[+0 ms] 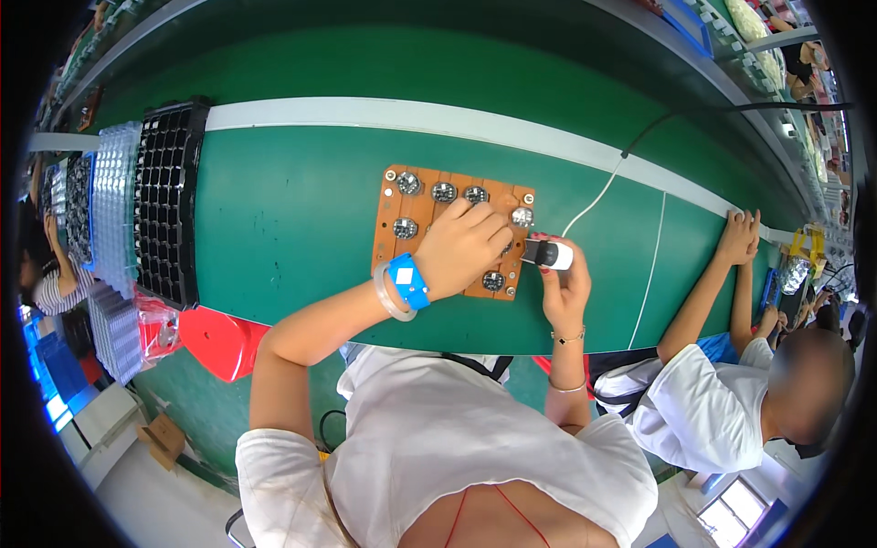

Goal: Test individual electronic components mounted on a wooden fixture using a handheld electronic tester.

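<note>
An orange-brown fixture plate [424, 208] lies on the green work surface in front of me, bearing several small round circuit boards [444, 192] with shiny parts. My left hand [464, 247], with a blue strap and a pale bangle at the wrist, rests over the plate's middle. Its fingers are curled down, and what they grip or press is hidden beneath them. At the plate's right edge, my right hand [570, 290] grips a white-and-black plug-like connector [554, 255]. The connector's metal end points left and meets the plate's edge close to my left fingertips.
From the connector, a white cable [594, 196] rises and joins a black cable [694, 113]. Black gridded trays [168, 201] and clear trays [117, 192] stand at left. A red stool [219, 342] is below the table edge. A co-worker's clasped hands [738, 239] rest at right.
</note>
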The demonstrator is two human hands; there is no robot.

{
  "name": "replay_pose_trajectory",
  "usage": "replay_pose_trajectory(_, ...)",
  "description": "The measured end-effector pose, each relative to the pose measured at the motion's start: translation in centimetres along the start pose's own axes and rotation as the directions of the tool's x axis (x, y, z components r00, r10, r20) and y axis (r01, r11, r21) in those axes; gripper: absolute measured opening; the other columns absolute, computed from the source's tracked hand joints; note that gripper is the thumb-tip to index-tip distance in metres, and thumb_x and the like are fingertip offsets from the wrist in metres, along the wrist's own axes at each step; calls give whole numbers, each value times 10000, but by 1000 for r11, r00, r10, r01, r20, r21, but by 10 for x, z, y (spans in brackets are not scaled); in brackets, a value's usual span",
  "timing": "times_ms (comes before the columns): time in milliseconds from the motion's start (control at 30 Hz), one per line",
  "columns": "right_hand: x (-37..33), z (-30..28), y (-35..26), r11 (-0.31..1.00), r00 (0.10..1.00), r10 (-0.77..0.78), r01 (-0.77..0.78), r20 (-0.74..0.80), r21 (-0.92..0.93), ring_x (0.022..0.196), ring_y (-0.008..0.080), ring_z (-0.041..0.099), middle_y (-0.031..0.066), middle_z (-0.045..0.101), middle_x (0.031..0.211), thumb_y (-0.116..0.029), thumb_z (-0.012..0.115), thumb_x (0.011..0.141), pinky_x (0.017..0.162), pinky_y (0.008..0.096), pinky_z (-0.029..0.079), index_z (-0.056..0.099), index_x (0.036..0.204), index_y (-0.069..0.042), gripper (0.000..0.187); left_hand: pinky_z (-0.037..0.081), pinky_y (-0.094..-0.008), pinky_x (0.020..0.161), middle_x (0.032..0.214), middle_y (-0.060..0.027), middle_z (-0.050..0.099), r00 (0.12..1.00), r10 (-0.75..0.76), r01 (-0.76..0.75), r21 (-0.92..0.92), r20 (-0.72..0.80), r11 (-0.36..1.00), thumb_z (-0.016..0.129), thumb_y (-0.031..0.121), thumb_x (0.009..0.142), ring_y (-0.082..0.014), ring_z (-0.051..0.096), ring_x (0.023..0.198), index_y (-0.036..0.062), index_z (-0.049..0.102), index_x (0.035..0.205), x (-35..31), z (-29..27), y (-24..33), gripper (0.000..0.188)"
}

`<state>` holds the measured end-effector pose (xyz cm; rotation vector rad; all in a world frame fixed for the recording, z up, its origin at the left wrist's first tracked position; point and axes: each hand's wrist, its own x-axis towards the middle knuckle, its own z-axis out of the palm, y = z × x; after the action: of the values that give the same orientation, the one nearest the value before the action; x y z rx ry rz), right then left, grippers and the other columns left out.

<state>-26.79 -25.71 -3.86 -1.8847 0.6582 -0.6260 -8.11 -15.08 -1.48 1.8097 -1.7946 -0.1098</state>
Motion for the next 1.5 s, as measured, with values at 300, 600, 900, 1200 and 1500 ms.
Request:
replay_pose_trajectory(300,6,10,-14,995,998,-50,53,35,-84,1012,276,602,136,623,1094,-13,606,813,882,326,460,569,1128,-21,317,369,-332,760,769,-55,532,1000,3,-4,-187,-2,982,625,71,729,-211,575,698,70,536,792,-3,6,5,108)
replay_pose_trajectory(600,6,12,-14,993,994,-107,108,25,-49,1018,279,605,140,626,1101,-58,615,841,887,336,460,560,1129,-17,297,374,-359,767,798,-76,555,999,-33,26,-289,-19,957,641,77,759,-237,580,775,56,529,797,-4,6,2,120)
replay_pose_trajectory(900,1,9,-8,904,983,40,41,-179,426,1091,327,560,179,554,1176,-160,556,930,973,446,414,412,1246,15,389,379,-353,783,845,-45,581,998,-53,60,-207,41,976,702,126,717,-223,546,861,68,559,840,-4,-3,-1,197)
replay_pose_trajectory(1200,4,8,-16,982,999,-39,36,11,185,1082,230,559,159,579,1142,-107,574,911,952,354,426,436,1222,26,365,384,-346,783,877,-23,592,998,-40,40,13,43,999,746,136,660,-207,528,898,93,557,882,-22,-22,-17,295)
replay_pose_trajectory(1500,24,25,-39,969,960,-211,230,184,-88,1035,258,584,151,613,1117,-63,575,856,922,351,432,537,1134,23,293,419,-363,774,787,-53,596,988,-155,141,-339,-12,930,719,117,744,-235,586,723,78,535,908,-22,-25,-12,249)
